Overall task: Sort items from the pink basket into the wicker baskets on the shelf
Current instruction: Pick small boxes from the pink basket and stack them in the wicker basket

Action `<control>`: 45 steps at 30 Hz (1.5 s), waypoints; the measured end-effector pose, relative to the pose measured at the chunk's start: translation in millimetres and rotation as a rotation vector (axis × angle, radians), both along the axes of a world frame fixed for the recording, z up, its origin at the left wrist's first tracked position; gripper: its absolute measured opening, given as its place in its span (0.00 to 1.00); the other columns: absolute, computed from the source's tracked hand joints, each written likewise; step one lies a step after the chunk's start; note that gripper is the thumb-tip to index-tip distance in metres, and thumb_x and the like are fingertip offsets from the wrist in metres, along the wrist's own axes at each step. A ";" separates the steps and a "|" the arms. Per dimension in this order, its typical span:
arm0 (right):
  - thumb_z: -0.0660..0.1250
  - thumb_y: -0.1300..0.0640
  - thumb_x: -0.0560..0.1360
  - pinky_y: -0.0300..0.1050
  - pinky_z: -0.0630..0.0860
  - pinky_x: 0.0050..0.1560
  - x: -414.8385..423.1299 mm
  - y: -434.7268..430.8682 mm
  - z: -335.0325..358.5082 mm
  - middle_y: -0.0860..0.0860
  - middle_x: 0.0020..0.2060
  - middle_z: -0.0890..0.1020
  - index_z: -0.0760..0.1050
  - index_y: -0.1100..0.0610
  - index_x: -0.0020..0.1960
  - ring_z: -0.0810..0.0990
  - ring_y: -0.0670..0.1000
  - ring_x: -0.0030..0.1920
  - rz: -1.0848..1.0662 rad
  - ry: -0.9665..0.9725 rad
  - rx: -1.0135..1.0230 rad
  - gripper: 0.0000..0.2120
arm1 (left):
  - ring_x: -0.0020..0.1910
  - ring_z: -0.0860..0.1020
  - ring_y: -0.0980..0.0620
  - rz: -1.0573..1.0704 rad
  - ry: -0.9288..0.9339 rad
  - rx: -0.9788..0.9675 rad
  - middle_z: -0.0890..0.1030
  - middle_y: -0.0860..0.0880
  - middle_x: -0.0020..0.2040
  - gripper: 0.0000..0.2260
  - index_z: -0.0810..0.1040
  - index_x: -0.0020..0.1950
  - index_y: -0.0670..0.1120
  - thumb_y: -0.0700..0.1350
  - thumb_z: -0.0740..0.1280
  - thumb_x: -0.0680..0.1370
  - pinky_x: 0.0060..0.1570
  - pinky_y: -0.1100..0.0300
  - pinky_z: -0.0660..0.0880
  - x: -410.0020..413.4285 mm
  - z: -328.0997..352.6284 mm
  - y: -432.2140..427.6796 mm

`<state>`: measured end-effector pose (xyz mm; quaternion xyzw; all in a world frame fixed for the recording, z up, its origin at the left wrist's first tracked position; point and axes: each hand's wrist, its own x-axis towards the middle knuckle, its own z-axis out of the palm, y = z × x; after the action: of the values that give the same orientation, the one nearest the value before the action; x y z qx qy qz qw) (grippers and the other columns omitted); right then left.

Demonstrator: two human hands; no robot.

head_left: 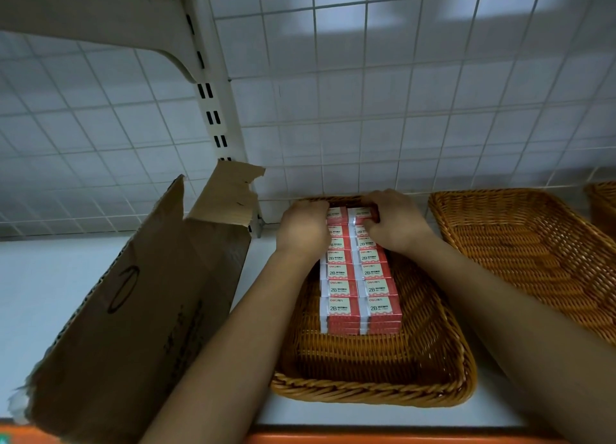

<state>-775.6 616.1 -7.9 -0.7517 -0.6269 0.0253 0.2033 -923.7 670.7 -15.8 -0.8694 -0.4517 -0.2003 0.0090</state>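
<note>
Three wicker baskets stand on the shelf: the middle basket at the front edge, a second basket just beside it toward the right end, and a third basket, only partly in view at the far right. One torn cardboard box stands toward the left end. In the middle basket the red boxes lie in two columns. Seven show in the top layer of each column, fourteen in all, the rearmost partly covered. More layers lie beneath, at least three at the near end; the full count cannot be told. Two grips are in view, the left grip and the right grip.
</note>
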 end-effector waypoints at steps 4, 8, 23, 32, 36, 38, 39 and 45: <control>0.64 0.54 0.76 0.46 0.70 0.57 1.1 -0.1 -1.5 0.55 0.60 0.76 0.70 0.56 0.66 0.74 0.55 0.59 -0.007 0.008 0.018 0.19 | 0.47 0.77 0.46 0.000 0.006 0.024 0.80 0.44 0.50 0.09 0.77 0.51 0.42 0.44 0.59 0.80 0.39 0.61 0.62 -0.9 0.3 -0.9; 0.63 0.53 0.76 0.44 0.69 0.56 2.8 -0.1 -2.8 0.55 0.60 0.76 0.70 0.56 0.66 0.74 0.55 0.59 -0.006 -0.004 0.042 0.19 | 0.45 0.77 0.46 0.001 0.011 0.038 0.80 0.44 0.48 0.09 0.77 0.49 0.42 0.43 0.58 0.80 0.39 0.61 0.63 -0.7 -1.0 -0.3; 0.63 0.54 0.77 0.45 0.69 0.59 3.3 0.5 -4.5 0.54 0.61 0.77 0.72 0.56 0.66 0.74 0.54 0.60 0.009 -0.037 0.054 0.17 | 0.47 0.76 0.46 0.020 0.005 0.021 0.80 0.44 0.49 0.10 0.76 0.51 0.42 0.44 0.57 0.81 0.39 0.60 0.65 2.0 -2.7 -0.2; 0.64 0.54 0.77 0.43 0.68 0.57 3.3 0.7 -2.6 0.54 0.61 0.76 0.72 0.56 0.66 0.74 0.54 0.60 0.004 -0.031 0.029 0.18 | 0.49 0.76 0.46 0.035 0.033 0.013 0.79 0.43 0.51 0.10 0.76 0.53 0.42 0.43 0.56 0.81 0.39 0.59 0.64 1.8 2.2 -7.1; 0.66 0.53 0.74 0.43 0.69 0.56 2.5 1.4 0.6 0.54 0.60 0.76 0.71 0.56 0.66 0.73 0.54 0.60 -0.013 0.015 0.013 0.21 | 0.52 0.75 0.46 0.043 0.077 0.025 0.78 0.43 0.53 0.11 0.75 0.56 0.42 0.43 0.56 0.81 0.40 0.59 0.63 1.3 5.1 -9.6; 0.67 0.54 0.74 0.42 0.68 0.53 2.0 0.7 5.0 0.54 0.59 0.77 0.72 0.56 0.64 0.74 0.53 0.59 -0.017 0.049 0.008 0.20 | 0.50 0.75 0.46 0.043 0.101 0.023 0.78 0.43 0.53 0.11 0.74 0.58 0.42 0.44 0.56 0.81 0.39 0.58 0.65 1.4 6.8 -9.7; 0.67 0.55 0.73 0.41 0.68 0.52 1.8 -0.3 7.8 0.53 0.59 0.78 0.72 0.56 0.64 0.75 0.53 0.59 -0.018 0.079 0.013 0.19 | 0.49 0.76 0.46 0.047 0.109 0.021 0.79 0.43 0.53 0.11 0.73 0.59 0.42 0.44 0.57 0.81 0.39 0.58 0.66 1.5 8.1 -9.9; 0.65 0.58 0.76 0.37 0.67 0.55 6.0 -15.3 25.5 0.53 0.63 0.75 0.69 0.55 0.68 0.74 0.52 0.62 0.012 0.205 0.102 0.21 | 0.53 0.76 0.44 0.037 0.110 0.105 0.77 0.44 0.57 0.16 0.70 0.67 0.44 0.47 0.58 0.81 0.42 0.57 0.69 12.2 33.7 -23.2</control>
<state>-769.7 600.8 17.6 -0.7300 -0.6078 0.0714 0.3042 -911.6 647.5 17.9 -0.8690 -0.4552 -0.1755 0.0831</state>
